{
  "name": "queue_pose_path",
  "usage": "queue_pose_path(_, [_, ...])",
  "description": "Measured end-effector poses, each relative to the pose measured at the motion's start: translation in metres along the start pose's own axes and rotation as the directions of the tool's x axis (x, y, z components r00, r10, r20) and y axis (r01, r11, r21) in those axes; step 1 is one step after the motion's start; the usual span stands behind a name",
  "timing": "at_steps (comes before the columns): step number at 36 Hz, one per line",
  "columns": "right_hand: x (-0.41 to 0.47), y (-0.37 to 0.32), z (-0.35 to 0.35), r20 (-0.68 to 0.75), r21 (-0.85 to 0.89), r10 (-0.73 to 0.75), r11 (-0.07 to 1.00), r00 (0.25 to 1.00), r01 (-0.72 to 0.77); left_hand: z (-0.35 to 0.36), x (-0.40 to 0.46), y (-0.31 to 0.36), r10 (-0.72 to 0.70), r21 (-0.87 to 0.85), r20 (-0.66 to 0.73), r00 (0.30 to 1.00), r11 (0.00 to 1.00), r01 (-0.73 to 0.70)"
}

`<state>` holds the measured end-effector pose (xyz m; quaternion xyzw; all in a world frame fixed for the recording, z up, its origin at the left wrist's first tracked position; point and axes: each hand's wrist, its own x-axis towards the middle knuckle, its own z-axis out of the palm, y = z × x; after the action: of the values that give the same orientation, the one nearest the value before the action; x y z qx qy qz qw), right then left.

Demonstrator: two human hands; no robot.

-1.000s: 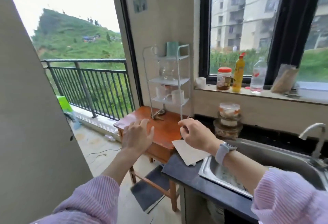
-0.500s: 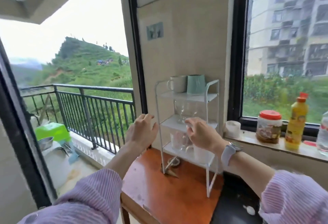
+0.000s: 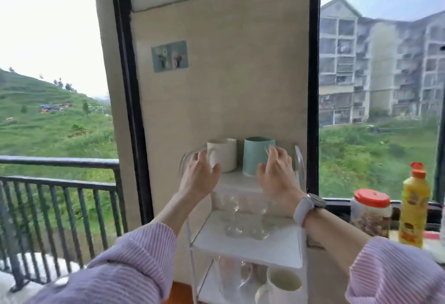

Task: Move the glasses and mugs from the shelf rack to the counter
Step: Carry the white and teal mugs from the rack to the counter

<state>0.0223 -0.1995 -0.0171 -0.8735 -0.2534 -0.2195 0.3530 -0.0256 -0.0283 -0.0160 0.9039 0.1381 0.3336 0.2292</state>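
Observation:
A white three-tier shelf rack [image 3: 248, 243] stands against the wall. On its top tier sit a cream mug [image 3: 225, 154] and a teal mug [image 3: 255, 154]. My left hand [image 3: 199, 176] reaches with spread fingers at the cream mug's left side, by its handle. My right hand [image 3: 277, 173], fingers spread, is at the teal mug's right side; contact cannot be told. Clear glasses [image 3: 240, 217] stand on the middle tier. On the bottom tier are a clear glass mug [image 3: 231, 279] and a white mug [image 3: 284, 284]. The counter is out of view.
A jar with a red lid [image 3: 372, 214] and a yellow bottle [image 3: 415, 207] stand on the window sill at the right. A black balcony railing [image 3: 60, 183] runs along the left. The tiled wall is right behind the rack.
I have moved closer to the rack and the view has tilted up. Both hands have risen from the middle tier to the two mugs on the top tier.

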Motion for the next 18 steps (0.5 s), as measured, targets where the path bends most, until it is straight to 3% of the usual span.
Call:
queue_pose_path(5, [0.041,0.005,0.016,-0.063,-0.032,0.2,0.979,0.978,-0.202,0.034,0.049,-0.019,-0.065,-0.104,0.074,0.995,0.992,0.073])
queue_pose_path(10, [0.066,0.014,0.021,-0.034,0.261,0.407,0.885,0.913,-0.385,0.048,0.077,-0.028,-0.122,-0.298,0.0,0.993,0.947,0.116])
queue_pose_path(15, [0.077,0.022,0.022,0.159,0.526,0.484,0.696,0.86,-0.489,0.047,0.084,-0.027,-0.142,-0.563,0.118,0.983,0.806,0.184])
queue_pose_path(18, [0.077,0.022,0.023,0.199,0.593,0.477,0.636,0.856,-0.493,0.049,0.084,-0.023,-0.146,-0.668,0.247,0.958,0.691,0.278])
